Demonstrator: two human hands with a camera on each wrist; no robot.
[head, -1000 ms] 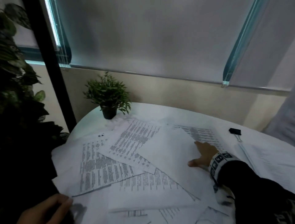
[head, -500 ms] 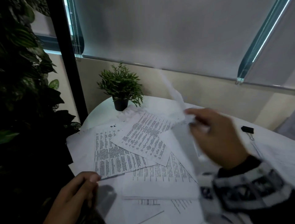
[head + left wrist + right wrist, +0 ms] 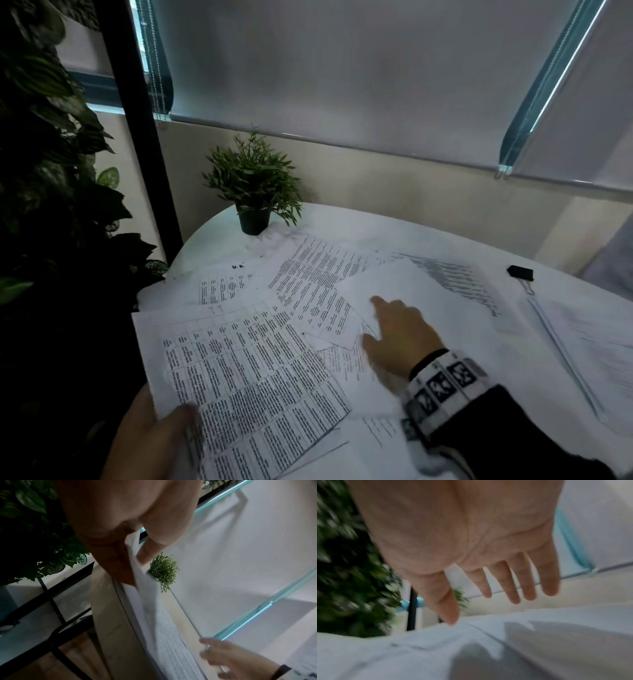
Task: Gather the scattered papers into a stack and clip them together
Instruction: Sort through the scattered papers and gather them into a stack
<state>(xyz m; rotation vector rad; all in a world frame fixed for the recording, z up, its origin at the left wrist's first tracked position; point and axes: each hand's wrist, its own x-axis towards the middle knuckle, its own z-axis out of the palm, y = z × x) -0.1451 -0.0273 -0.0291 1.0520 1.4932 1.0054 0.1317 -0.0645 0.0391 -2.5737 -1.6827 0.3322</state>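
Behind the round white table (image 3: 428,236) hung a grey roller blind (image 3: 342,68), with dark foliage (image 3: 44,171) crowding the nine o'clock side and a small potted plant (image 3: 253,192) standing at eleven o'clock near the far rim. Loose printed papers (image 3: 318,274) overlapped at odd angles from the middle of the table to its near edge, and a separate bundle (image 3: 582,342) lay at three o'clock. I judged every sheet light, limp and slick against its neighbours: easy to slide, quick to crease if pinched mid-page, best taken at a corner or free edge.

My left hand (image 3: 150,438) gripped the gathered sheets (image 3: 250,377) at seven o'clock, thumb on top and fingers (image 3: 113,555) underneath, so the bundle stuck out past the table's edge and sagged. My right hand (image 3: 400,335) hovered flat just over a blank sheet (image 3: 404,287) at the centre, its fingers (image 3: 513,582) straight and spread, holding nothing; I could not tell whether the tips touched the paper.

Open room lay at one o'clock, where bare table showed, so I reckoned I could sweep sheets toward me without trouble. The plant's pot stood close to the far sheets, and the nine o'clock rim had papers overhanging it, which I thought might slip off if nudged. A black binder clip (image 3: 520,273) sat at two o'clock, apart from the loose papers and just beyond the side bundle.
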